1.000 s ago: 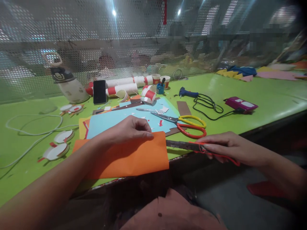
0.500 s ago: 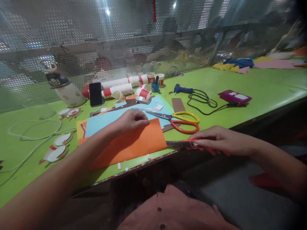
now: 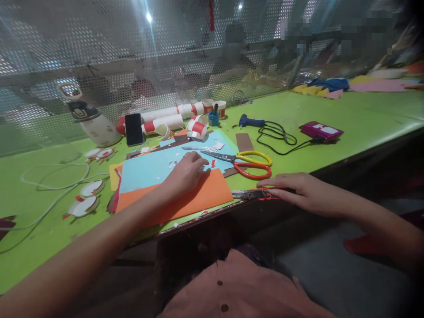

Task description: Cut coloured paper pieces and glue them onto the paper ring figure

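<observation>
My left hand (image 3: 188, 172) lies over the upper edge of an orange paper sheet (image 3: 202, 198), fingers loosely bent and apart. Beneath is a light blue sheet (image 3: 142, 172) with small red and white scraps. Scissors with yellow and red handles (image 3: 253, 170) rest with their blades on the blue sheet. At the table's front edge is a dark metal tool with red handles (image 3: 247, 194), its kind unclear. My right hand (image 3: 298, 190) is at its handle end, fingers stretched and thumb apart, looking open; whether it touches the handles is hard to tell.
Paper cups (image 3: 198, 128), a blue bottle (image 3: 213, 118) and a phone (image 3: 134, 129) stand behind the sheets. A blue glue gun (image 3: 251, 121) is wired to a purple box (image 3: 321, 131). White paper discs (image 3: 84, 206) and a pale cable (image 3: 49, 187) lie left.
My left hand has shifted down on the paper, uncovering scraps on the blue sheet, and the orange sheet's upper edge lies lower. My right hand's fingers have loosened around the red-handled tool.
</observation>
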`<state>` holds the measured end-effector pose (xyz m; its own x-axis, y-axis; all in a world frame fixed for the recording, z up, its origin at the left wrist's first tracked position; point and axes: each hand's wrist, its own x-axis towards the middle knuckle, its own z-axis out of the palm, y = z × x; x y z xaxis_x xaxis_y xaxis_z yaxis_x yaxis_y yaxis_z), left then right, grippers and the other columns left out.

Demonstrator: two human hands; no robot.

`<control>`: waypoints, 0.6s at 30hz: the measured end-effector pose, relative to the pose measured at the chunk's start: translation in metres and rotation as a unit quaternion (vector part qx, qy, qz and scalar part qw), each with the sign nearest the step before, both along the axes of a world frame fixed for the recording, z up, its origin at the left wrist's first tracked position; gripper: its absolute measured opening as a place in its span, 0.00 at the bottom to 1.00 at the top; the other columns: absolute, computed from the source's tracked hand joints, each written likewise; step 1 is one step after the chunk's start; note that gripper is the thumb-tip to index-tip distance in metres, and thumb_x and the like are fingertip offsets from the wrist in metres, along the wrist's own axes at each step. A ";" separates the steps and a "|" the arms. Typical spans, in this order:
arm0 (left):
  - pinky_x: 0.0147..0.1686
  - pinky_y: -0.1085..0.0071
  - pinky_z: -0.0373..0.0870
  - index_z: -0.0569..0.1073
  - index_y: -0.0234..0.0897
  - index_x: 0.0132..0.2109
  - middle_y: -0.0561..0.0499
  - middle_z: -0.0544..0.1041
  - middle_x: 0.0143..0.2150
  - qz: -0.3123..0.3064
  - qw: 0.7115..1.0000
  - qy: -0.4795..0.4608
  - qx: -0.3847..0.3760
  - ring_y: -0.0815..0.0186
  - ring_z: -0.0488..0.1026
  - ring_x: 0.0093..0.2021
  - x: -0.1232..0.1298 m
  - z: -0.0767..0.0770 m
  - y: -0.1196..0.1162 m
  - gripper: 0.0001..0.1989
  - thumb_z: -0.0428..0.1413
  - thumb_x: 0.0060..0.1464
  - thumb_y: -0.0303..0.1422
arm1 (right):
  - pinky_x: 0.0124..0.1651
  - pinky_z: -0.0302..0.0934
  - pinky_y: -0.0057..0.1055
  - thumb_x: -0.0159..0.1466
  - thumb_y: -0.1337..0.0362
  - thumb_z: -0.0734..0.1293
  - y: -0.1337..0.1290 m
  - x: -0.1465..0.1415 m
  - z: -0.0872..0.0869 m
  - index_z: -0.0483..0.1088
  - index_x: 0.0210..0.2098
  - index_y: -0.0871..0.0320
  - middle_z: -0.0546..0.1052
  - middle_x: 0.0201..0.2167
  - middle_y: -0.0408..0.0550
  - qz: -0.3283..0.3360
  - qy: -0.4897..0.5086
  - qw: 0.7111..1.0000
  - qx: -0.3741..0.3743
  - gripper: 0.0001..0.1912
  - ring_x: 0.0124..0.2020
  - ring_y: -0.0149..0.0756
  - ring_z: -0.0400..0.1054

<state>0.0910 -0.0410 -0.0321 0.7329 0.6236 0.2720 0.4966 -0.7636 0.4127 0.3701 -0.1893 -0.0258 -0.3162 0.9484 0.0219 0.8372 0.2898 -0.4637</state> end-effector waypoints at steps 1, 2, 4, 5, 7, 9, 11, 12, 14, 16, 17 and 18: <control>0.49 0.56 0.61 0.74 0.34 0.46 0.39 0.71 0.47 -0.027 0.998 0.003 0.053 0.55 0.65 0.47 -0.002 0.001 -0.008 0.12 0.50 0.58 0.33 | 0.50 0.63 0.40 0.68 0.56 0.57 -0.002 0.000 -0.002 0.72 0.53 0.55 0.76 0.50 0.53 -0.002 0.000 1.000 0.005 0.21 0.49 0.45 0.70; 0.49 0.57 0.61 0.73 0.34 0.46 0.40 0.72 0.48 -0.064 0.994 0.013 0.085 0.56 0.65 0.47 -0.004 0.001 -0.015 0.12 0.49 0.60 0.33 | 0.50 0.64 0.39 0.68 0.55 0.57 -0.003 0.000 -0.003 0.72 0.53 0.55 0.76 0.49 0.53 -0.004 0.002 1.000 0.009 0.21 0.48 0.44 0.71; 0.47 0.60 0.63 0.73 0.35 0.45 0.42 0.74 0.47 -0.145 0.983 0.035 0.104 0.59 0.66 0.45 -0.008 0.000 -0.025 0.12 0.46 0.63 0.32 | 0.47 0.64 0.37 0.68 0.53 0.56 -0.006 0.000 -0.005 0.72 0.53 0.54 0.77 0.44 0.53 -0.008 0.006 1.000 0.017 0.22 0.45 0.43 0.72; 0.46 0.61 0.63 0.73 0.35 0.45 0.42 0.74 0.48 -0.170 0.980 0.042 0.100 0.60 0.66 0.45 -0.010 -0.002 -0.028 0.13 0.45 0.64 0.31 | 0.46 0.64 0.37 0.68 0.52 0.56 -0.008 0.000 -0.006 0.72 0.53 0.54 0.77 0.42 0.53 -0.011 0.006 1.000 0.025 0.22 0.43 0.42 0.72; 0.46 0.61 0.64 0.73 0.35 0.46 0.43 0.75 0.50 -0.186 0.978 0.035 0.093 0.60 0.66 0.47 -0.014 -0.007 -0.027 0.13 0.44 0.64 0.30 | 0.42 0.65 0.36 0.66 0.50 0.59 -0.012 0.000 -0.010 0.71 0.54 0.54 0.75 0.37 0.52 -0.012 -0.009 0.999 0.044 0.23 0.38 0.42 0.72; 0.47 0.60 0.64 0.73 0.36 0.48 0.43 0.74 0.52 -0.177 0.980 0.014 0.089 0.59 0.66 0.49 -0.016 -0.013 -0.023 0.13 0.45 0.64 0.31 | 0.37 0.64 0.34 0.65 0.49 0.61 -0.016 0.000 -0.016 0.70 0.55 0.52 0.73 0.35 0.51 -0.005 -0.039 0.997 0.071 0.23 0.34 0.40 0.71; 0.48 0.59 0.64 0.73 0.37 0.49 0.43 0.74 0.53 -0.173 0.982 0.001 0.082 0.59 0.66 0.50 -0.018 -0.017 -0.019 0.13 0.46 0.64 0.31 | 0.34 0.63 0.32 0.66 0.52 0.60 -0.020 -0.001 -0.022 0.69 0.56 0.52 0.71 0.36 0.51 0.002 -0.076 0.992 0.097 0.22 0.31 0.38 0.69; 0.49 0.59 0.64 0.73 0.37 0.50 0.43 0.75 0.53 -0.174 0.982 -0.001 0.078 0.60 0.66 0.50 -0.018 -0.018 -0.017 0.13 0.46 0.64 0.31 | 0.33 0.62 0.32 0.67 0.53 0.59 -0.022 -0.002 -0.024 0.69 0.56 0.52 0.70 0.36 0.51 0.004 -0.093 0.990 0.107 0.21 0.30 0.37 0.69; 0.49 0.58 0.65 0.73 0.37 0.50 0.43 0.75 0.53 -0.175 0.982 -0.006 0.076 0.60 0.66 0.50 -0.018 -0.020 -0.016 0.13 0.46 0.64 0.31 | 0.33 0.62 0.32 0.69 0.54 0.56 -0.023 -0.005 -0.027 0.68 0.56 0.54 0.69 0.37 0.52 0.006 -0.123 0.984 0.128 0.21 0.30 0.37 0.68; 0.49 0.58 0.65 0.73 0.37 0.50 0.43 0.75 0.53 -0.173 0.982 -0.011 0.076 0.60 0.66 0.50 -0.018 -0.020 -0.016 0.13 0.46 0.64 0.31 | 0.33 0.62 0.32 0.69 0.54 0.55 -0.022 -0.008 -0.026 0.68 0.56 0.56 0.69 0.37 0.53 0.013 -0.143 0.980 0.139 0.22 0.31 0.38 0.68; 0.49 0.58 0.64 0.73 0.37 0.50 0.43 0.75 0.53 -0.173 0.982 -0.013 0.077 0.60 0.66 0.50 -0.018 -0.020 -0.016 0.13 0.46 0.64 0.32 | 0.33 0.62 0.33 0.70 0.54 0.54 -0.020 -0.010 -0.025 0.67 0.56 0.56 0.69 0.36 0.53 0.018 -0.148 0.979 0.141 0.22 0.32 0.38 0.68; 0.49 0.58 0.64 0.73 0.38 0.50 0.43 0.75 0.53 -0.172 0.982 -0.012 0.077 0.60 0.66 0.50 -0.018 -0.020 -0.017 0.13 0.46 0.64 0.32 | 0.34 0.62 0.33 0.70 0.54 0.54 -0.019 -0.012 -0.024 0.67 0.56 0.56 0.69 0.37 0.53 0.024 -0.152 0.978 0.139 0.22 0.32 0.39 0.68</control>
<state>0.0732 -0.0576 -0.0525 0.8852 0.2893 0.3644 0.1885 -0.9390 0.2876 0.3585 -0.2081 -0.0497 -0.3922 0.9031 0.1749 0.9065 0.4118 -0.0933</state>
